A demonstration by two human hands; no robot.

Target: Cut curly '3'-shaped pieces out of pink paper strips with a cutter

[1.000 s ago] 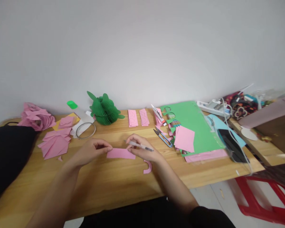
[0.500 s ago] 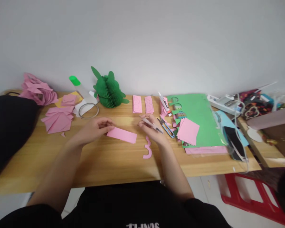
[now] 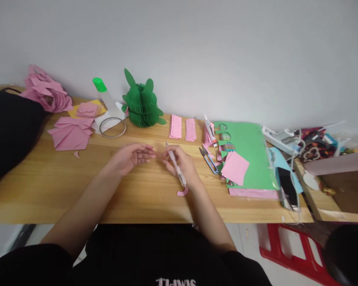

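Observation:
My right hand (image 3: pixel 183 165) is closed on a white pen (image 3: pixel 176 163), which slants across the fingers with one end toward my wrist. To its left, my left hand (image 3: pixel 133 159) is raised over the table with fingers curved and partly spread. A thin pink paper strip (image 3: pixel 159 154), seen edge-on and blurred, spans the fingertips of both hands. Just below my right hand lies a curved pink paper cutout (image 3: pixel 182 192), partly covered by the hand. Blue thread snips (image 3: pixel 209 160) lie to the right of that hand.
A green honeycomb paper figure (image 3: pixel 142 105) stands by the wall. Pink paper pieces (image 3: pixel 71 133), a ring (image 3: pixel 112 127) and a green-capped bottle (image 3: pixel 104 93) are at left. A glue tube (image 3: pixel 210 131), green sheet (image 3: pixel 250 155) and phone (image 3: pixel 287 186) lie at right.
The pink strip, flat and face up before, is now turned edge-on between my hands. My right hand has moved left and the pen has swung steeper. The view has shifted slightly.

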